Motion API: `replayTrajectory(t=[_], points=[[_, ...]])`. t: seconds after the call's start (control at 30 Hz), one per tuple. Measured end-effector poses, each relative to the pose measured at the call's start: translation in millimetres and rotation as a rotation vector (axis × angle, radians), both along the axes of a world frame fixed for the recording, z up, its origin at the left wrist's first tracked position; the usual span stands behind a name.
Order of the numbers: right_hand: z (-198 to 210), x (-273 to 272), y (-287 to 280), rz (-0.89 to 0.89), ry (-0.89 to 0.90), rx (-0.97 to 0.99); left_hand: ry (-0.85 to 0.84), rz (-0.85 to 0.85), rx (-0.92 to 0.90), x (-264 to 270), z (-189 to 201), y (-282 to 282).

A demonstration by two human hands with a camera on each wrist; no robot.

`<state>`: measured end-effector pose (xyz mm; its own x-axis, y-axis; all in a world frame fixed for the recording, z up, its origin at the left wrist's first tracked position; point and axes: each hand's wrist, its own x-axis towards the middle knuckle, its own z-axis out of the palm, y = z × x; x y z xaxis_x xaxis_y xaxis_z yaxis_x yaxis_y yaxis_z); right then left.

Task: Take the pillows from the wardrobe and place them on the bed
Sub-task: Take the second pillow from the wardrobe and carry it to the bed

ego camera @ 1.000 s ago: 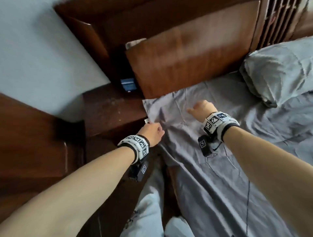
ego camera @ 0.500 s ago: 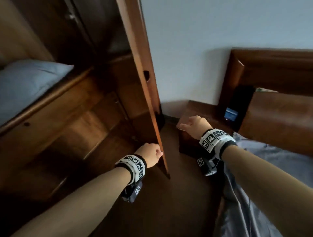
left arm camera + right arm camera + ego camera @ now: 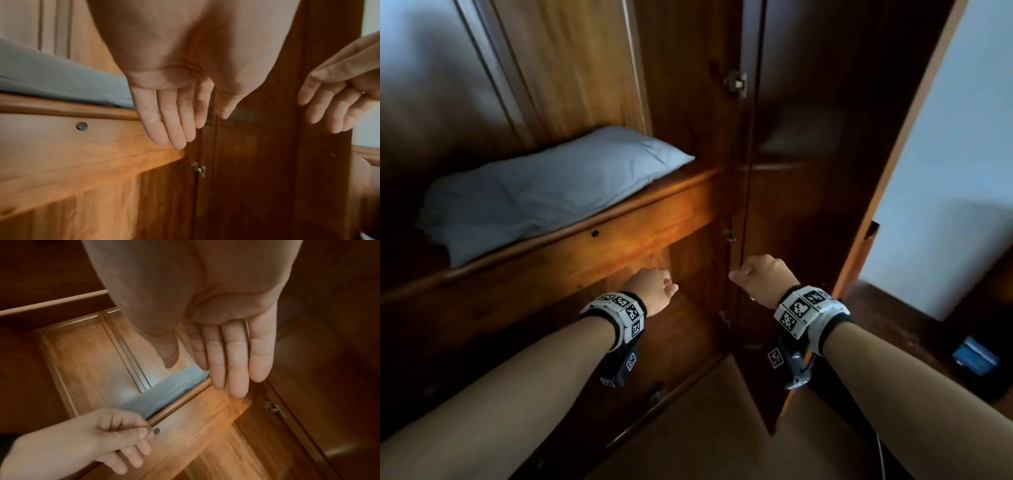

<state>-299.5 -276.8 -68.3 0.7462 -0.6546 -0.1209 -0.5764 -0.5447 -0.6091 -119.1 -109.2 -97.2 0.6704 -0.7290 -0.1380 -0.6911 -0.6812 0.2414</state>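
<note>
Pillow (image 3: 544, 192) lay on wardrobe shelf (image 3: 599, 222), upper left; looked soft, light, likely best grasped by both ends. Left hand (image 3: 654, 289) and right hand (image 3: 763, 279) hung below shelf, fingers relaxed, holding nothing. Open wardrobe door (image 3: 887, 171) stood right; shelf lip fronted pillow.

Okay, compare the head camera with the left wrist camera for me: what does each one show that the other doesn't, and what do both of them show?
Only the head view shows the whole pillow lying on the wardrobe shelf, both wristbands, the open wardrobe door and a blue item at lower right.

Only the left wrist view shows the left hand from the palm side, its fingers straight and holding nothing, just in front of the shelf's front edge.

Both show the pillow, the shelf, a small metal catch on the wardrobe frame, and the right hand, empty with loosely bent fingers.
</note>
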Motion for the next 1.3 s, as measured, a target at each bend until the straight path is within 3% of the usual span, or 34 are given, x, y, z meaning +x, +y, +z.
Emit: replayTrajectory(t=[0.2, 0.37, 0.6, 0.8, 1.0, 1.17, 1.3], points=[[37, 94, -26, 0.118, -0.103, -0.04, -0.054, 0.204, -0.072, 77, 53, 19], [55, 176, -38, 0.206, -0.118, -0.062, -0.097, 0.367, -0.153, 129, 78, 53], [71, 297, -49, 0.235, -0.169, -0.03, -0.061, 0.58, -0.126, 227, 104, 82], [81, 411, -57, 0.19, -0.135, -0.116, -0.083, 0.683, -0.178, 345, 105, 87], [82, 511, -92, 0.077, -0.027, -0.136, -0.037, 0.823, -0.03, 442, 70, 124], [68, 551, -90, 0.009, 0.099, -0.093, 0.215, 0.859, 0.018, 449, 66, 122], [45, 564, -80, 0.052, 0.168, -0.162, 0.155, 0.817, 0.017, 464, 57, 106]])
